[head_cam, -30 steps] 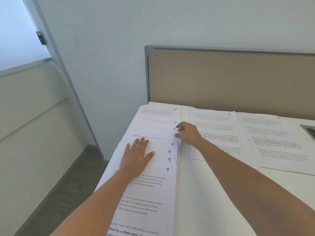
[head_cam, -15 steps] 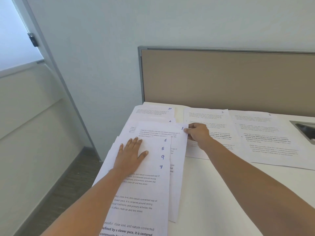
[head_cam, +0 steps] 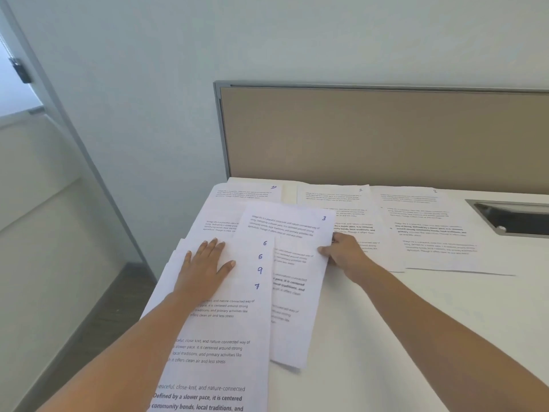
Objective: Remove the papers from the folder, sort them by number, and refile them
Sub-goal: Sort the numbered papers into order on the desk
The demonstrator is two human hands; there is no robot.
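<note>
A fanned stack of printed sheets (head_cam: pixel 237 325) lies at the desk's left edge, with handwritten numbers 6, 5, 9 and 7 showing down its right side. My left hand (head_cam: pixel 205 267) lies flat on top of it, fingers spread. My right hand (head_cam: pixel 341 252) pinches the right edge of the sheet numbered 3 (head_cam: pixel 291 233), which sticks out to the right from under the stack. Sheet 10 (head_cam: pixel 246 193) lies behind the stack. Sheet 1 (head_cam: pixel 347 209) and sheet 2 (head_cam: pixel 430 227) lie side by side to the right. No folder is in view.
The white desk (head_cam: pixel 386 337) ends at a tan partition panel (head_cam: pixel 386 138) at the back. A dark recessed cable slot (head_cam: pixel 511 218) sits at the far right. The desk's left edge drops to the floor (head_cam: pixel 89 337) beside a wall.
My right hand has drawn sheet 3 rightward out of the stack, so its number now shows. My left hand has stayed pressed on the stack.
</note>
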